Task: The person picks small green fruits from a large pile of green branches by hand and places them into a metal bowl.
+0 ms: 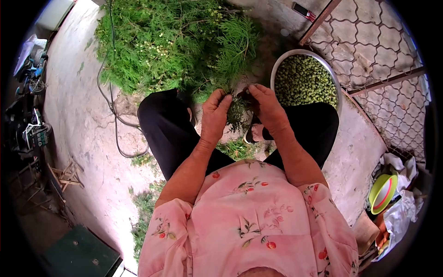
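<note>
Between my knees, my left hand (215,112) pinches a small green conifer sprig (237,116) between thumb and forefinger. Close on its right, my right hand (269,107) has thumb and fingers drawn together at the sprig's other side; whether a cone is between those fingertips cannot be told. A big heap of cut conifer branches (166,45) with pale green cones lies on the ground beyond my hands. Beyond my right knee stands a round metal basin (277,65), filled with small green cones (304,78).
A black cable (116,119) loops over the concrete floor on the left. A metal mesh frame (386,81) lies at the right, near a mobile phone (304,12). Loose greenery (145,207) is scattered at lower left. A green plastic basin (382,194) rests among bags at lower right.
</note>
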Motion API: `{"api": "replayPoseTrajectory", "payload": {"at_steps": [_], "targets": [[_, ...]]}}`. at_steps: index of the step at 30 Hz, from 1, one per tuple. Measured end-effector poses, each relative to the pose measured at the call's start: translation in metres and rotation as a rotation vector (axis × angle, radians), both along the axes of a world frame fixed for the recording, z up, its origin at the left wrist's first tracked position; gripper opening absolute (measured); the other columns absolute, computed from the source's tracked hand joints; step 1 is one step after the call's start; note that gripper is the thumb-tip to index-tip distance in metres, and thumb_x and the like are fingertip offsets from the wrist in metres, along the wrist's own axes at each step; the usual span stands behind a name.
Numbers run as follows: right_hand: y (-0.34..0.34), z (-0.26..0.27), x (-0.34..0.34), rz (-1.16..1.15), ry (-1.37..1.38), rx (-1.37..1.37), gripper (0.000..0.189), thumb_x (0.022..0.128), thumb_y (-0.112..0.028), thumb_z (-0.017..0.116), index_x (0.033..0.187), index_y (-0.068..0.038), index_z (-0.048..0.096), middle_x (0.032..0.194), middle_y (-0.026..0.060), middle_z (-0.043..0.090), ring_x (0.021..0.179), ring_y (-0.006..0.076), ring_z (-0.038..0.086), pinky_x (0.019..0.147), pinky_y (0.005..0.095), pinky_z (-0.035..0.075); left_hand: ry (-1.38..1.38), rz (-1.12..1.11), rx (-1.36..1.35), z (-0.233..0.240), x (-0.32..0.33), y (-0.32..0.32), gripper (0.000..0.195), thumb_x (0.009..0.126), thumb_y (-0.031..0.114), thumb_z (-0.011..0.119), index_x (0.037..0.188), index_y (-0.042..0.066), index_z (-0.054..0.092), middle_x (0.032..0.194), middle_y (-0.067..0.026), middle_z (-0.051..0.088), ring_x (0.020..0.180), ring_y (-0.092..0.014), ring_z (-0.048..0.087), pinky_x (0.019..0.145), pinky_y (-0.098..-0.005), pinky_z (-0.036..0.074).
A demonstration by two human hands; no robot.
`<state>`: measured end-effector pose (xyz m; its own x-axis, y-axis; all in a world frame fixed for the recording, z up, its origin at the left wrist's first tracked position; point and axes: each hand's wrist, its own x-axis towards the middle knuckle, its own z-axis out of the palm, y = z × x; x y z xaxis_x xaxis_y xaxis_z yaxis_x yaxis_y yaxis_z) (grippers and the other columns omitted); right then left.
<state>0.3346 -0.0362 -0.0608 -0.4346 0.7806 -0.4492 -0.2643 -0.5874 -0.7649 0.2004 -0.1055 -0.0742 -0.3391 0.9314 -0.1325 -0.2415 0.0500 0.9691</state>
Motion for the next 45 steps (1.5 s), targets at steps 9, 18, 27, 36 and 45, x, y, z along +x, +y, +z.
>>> {"api": "replayPoseTrajectory", "payload": {"at_steps": [9,18,27,36,45], "targets": [[-0.001,0.036,-0.003,0.093,-0.205,0.333,0.017,0.080,-0.012,0.059,0.092,-0.002,0.056,0.080,0.0059,0.058,0.066,0.0138,0.054,0.060,0.0271,0.043,0.694,0.085,0.151,-0.001,0.008,0.000,0.011,0.080,0.011,0.059,0.084,0.001,0.056,0.070,-0.0109,0.053,0.057,-0.025,0.050,0.052,-0.0309,0.040],[0.006,0.011,-0.013,0.040,-0.544,0.942,0.019,0.073,-0.015,0.062,0.086,-0.001,0.061,0.083,0.0139,0.058,0.073,0.0244,0.058,0.063,0.0298,0.045,0.928,0.000,0.135,0.002,0.011,-0.001,0.013,0.078,0.007,0.056,0.090,0.008,0.060,0.073,-0.0108,0.055,0.062,-0.030,0.055,0.052,-0.0352,0.043],[-0.001,0.011,-0.005,0.093,-0.203,0.519,0.014,0.074,-0.003,0.061,0.087,0.002,0.062,0.085,0.0031,0.058,0.069,0.0107,0.056,0.058,0.0217,0.044,-0.187,-0.162,-0.056,0.017,0.002,0.002,0.018,0.078,0.002,0.059,0.097,-0.001,0.061,0.085,-0.0003,0.061,0.075,-0.005,0.053,0.067,-0.0188,0.043],[-0.003,0.014,-0.001,0.127,-0.056,0.194,0.013,0.081,-0.009,0.056,0.090,0.000,0.059,0.066,0.0015,0.054,0.055,0.0076,0.048,0.048,0.0204,0.037,-0.153,-0.126,-0.040,0.009,-0.003,-0.001,0.012,0.078,0.005,0.061,0.089,-0.001,0.063,0.079,0.0004,0.060,0.071,-0.006,0.053,0.065,-0.0193,0.043],[0.011,0.011,0.010,-0.004,0.236,-0.011,0.017,0.084,-0.017,0.055,0.095,-0.004,0.053,0.083,0.0037,0.055,0.066,0.0132,0.052,0.051,0.0250,0.039,-0.325,-0.055,-0.105,0.012,-0.003,-0.002,0.015,0.076,0.003,0.060,0.091,-0.001,0.062,0.075,-0.0012,0.060,0.066,-0.007,0.054,0.062,-0.0203,0.044]]}}
